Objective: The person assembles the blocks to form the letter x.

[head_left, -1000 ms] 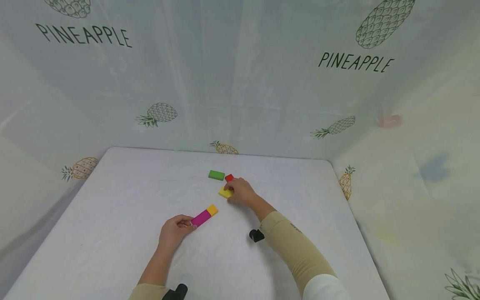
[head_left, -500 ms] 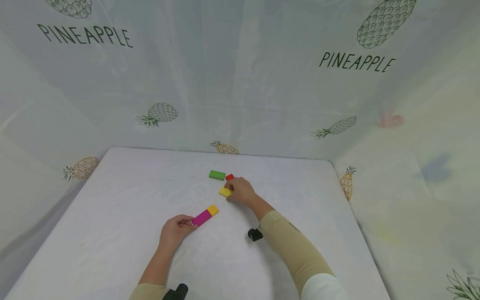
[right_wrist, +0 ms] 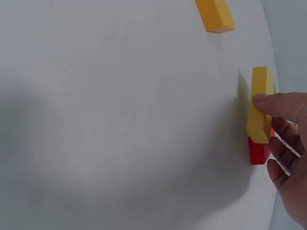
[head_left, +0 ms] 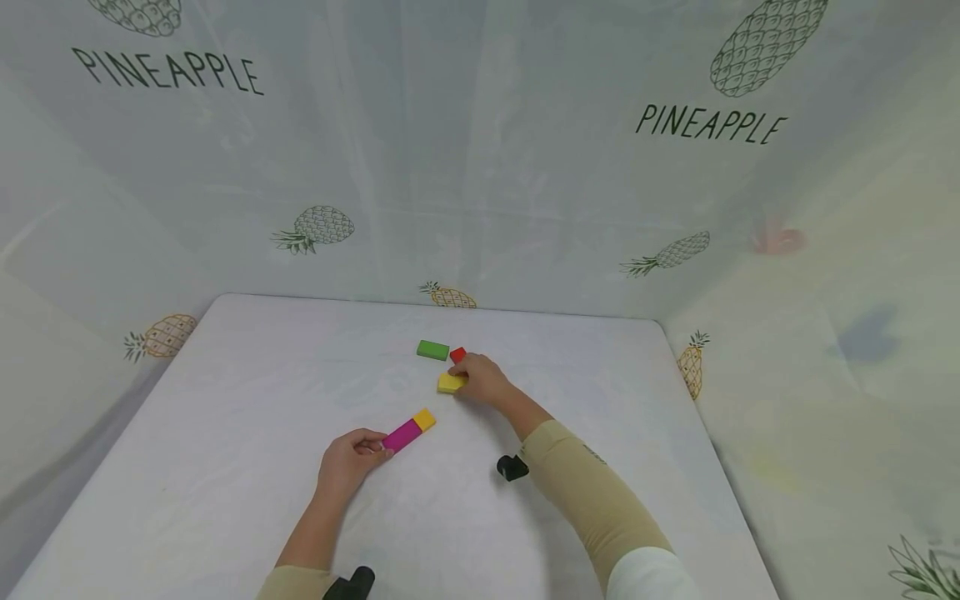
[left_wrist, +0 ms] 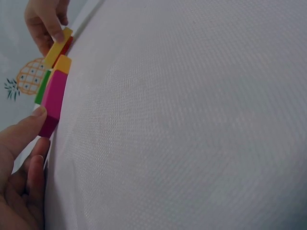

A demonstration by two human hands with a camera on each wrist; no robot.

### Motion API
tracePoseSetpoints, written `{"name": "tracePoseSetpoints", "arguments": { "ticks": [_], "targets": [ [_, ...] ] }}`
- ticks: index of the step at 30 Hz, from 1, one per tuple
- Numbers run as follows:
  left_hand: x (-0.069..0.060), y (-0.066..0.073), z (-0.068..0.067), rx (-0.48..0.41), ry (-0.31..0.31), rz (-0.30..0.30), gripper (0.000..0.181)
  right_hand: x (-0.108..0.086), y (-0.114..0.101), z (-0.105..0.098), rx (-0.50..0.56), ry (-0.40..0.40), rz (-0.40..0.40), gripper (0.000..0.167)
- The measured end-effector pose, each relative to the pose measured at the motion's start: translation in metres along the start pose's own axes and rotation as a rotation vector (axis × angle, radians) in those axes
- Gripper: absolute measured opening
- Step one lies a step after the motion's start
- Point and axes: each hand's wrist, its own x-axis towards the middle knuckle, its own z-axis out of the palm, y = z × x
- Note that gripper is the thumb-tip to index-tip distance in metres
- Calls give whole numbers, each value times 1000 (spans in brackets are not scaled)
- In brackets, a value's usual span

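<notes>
The left hand [head_left: 348, 462] is pinching the near end of the magenta block [head_left: 402, 436] on the surface [head_left: 225, 458], leaving its far end meeting the orange block [head_left: 424, 419] — probably to hold that pair steady and in line. The right hand [head_left: 483, 379] is grasping the yellow block [head_left: 449, 383] between thumb and fingers, likely for control over its angle — while the red block [head_left: 458, 355] is sitting just beyond, the green block [head_left: 433, 350] lying near the red one's left.
</notes>
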Motion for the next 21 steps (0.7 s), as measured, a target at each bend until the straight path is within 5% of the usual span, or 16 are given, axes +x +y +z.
{"name": "tracePoseSetpoints", "arguments": {
  "ticks": [11,21],
  "targets": [
    [0,-2,0,6,7,5,23,-3,-6,-7,107,-49,-43,36],
    [-1,1,0,13,2,-14,24,-2,-11,-15,71,-110,-149,35]
  ]
}}
